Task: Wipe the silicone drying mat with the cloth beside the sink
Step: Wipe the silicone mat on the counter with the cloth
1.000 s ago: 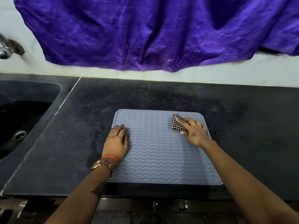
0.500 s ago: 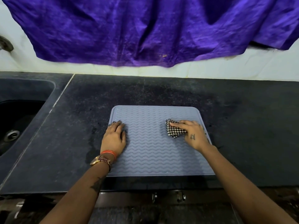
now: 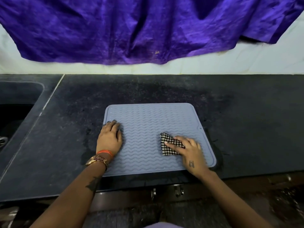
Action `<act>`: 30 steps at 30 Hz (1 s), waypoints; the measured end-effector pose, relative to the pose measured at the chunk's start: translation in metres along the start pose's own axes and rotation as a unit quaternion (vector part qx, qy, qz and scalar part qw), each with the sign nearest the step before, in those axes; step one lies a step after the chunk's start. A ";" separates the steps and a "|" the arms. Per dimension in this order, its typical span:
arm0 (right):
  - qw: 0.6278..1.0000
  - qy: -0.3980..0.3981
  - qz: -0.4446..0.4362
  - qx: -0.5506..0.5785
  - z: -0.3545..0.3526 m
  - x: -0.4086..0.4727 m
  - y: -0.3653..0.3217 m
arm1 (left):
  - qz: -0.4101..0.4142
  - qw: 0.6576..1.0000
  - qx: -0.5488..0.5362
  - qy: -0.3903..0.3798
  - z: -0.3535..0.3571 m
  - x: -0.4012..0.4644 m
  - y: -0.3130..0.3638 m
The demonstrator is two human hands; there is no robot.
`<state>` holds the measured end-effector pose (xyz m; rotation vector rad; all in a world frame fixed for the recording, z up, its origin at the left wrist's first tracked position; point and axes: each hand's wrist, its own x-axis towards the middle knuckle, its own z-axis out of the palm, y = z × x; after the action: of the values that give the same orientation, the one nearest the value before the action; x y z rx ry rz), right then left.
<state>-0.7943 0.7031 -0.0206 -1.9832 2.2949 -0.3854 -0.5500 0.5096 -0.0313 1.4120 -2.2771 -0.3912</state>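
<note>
Grey-blue silicone, ridged in little waves, and that is the drying mat [image 3: 148, 129] lying flat on the dark table [image 3: 246, 129], its near edge close to the table's front edge. The left hand [image 3: 109, 140] lies flat on the mat's left edge, fingers straight, pinning it down and gripping nothing. The right hand [image 3: 189, 149] is over by the mat's right side, toward the near right corner, fingers pressed down on a small folded checked cloth [image 3: 169, 145] and partly wrapped over it, so it looks like a grip on the cloth. There's blur on that hand, which reads as a stroke in progress.

How far along? Hard to call from the surface itself: no visible wet streaks to separate wiped from unwiped. I'd judge the wipe is mid-way, with the cloth on the right half; the centre, the far edge and the strip under the left palm look to be left.

Room to move is generous. The table is open beyond the mat's far edge up to the white wall and the purple fabric [image 3: 148, 30] hanging there, and open to the right as well. The sink [image 3: 16, 112] sits well apart at the table's left end. The tight side is the near one, where the mat sits close to the table's front edge.
</note>
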 end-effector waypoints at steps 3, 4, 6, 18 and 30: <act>0.999 -0.012 0.014 0.027 -0.010 0.010 0.000 | 0.002 1.000 0.004 -0.003 -0.001 -0.001 0.002; 0.999 -0.012 0.015 0.044 -0.015 0.011 0.000 | 0.003 1.000 0.005 -0.003 -0.001 -0.001 0.002; 0.998 0.002 -0.001 0.059 -0.021 0.001 -0.006 | 0.004 1.000 0.006 -0.003 -0.002 -0.002 0.002; 0.995 0.059 -0.060 0.048 -0.003 -0.064 -0.009 | 0.006 1.000 0.013 -0.019 -0.003 -0.003 0.004; 0.993 0.104 -0.048 0.011 -0.008 -0.083 0.013 | -0.005 1.000 0.010 -0.022 -0.005 -0.003 0.006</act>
<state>-0.7954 0.7878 -0.0244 -2.1400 2.3040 -0.6523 -0.5509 0.5154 -0.0244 1.4391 -2.3156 -0.4064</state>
